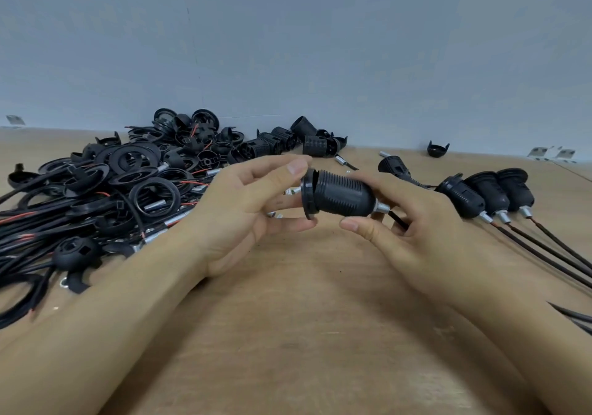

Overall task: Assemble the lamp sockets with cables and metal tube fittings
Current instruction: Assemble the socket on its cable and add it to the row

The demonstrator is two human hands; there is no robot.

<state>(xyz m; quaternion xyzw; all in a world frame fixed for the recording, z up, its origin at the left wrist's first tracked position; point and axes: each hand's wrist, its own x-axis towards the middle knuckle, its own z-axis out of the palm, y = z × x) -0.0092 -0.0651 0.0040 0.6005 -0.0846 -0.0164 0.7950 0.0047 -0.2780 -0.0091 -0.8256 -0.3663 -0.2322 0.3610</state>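
One black lamp socket (pixel 342 195) is held above the middle of the surface (pixel 304 318), between two hands. The left hand (pixel 246 209) pinches the black ring (pixel 309 195) at the socket's wide end, thumb above and fingers curled below. The right hand (pixel 413 219) has its fingers curled round the narrow end, where a short metal tube (pixel 381 208) sticks out and a black cable (pixel 398 219) runs off behind the fingers.

The socket's long axis lies close to level, tilted slightly: the wide ringed end points to about 10 o'clock, the metal tube end to about 4 o'clock.

At 3 o'clock three finished sockets (pixel 490 195) lie side by side, each with a metal tube and a cable trailing toward 4 o'clock. A fourth socket (pixel 392 166) lies just beyond the right hand. At 9 to 11 o'clock sits a large heap of black rings, caps and red-and-black wires (pixel 105 197), too many and too tangled to count. At 12 o'clock a smaller group of loose socket bodies (pixel 301 142) rests against the wall; their number is unclear. One lone cap (pixel 438 149) stands at 1 o'clock.

The surface is pale brown wood. A plain grey-blue wall (pixel 320 46) rises behind it.
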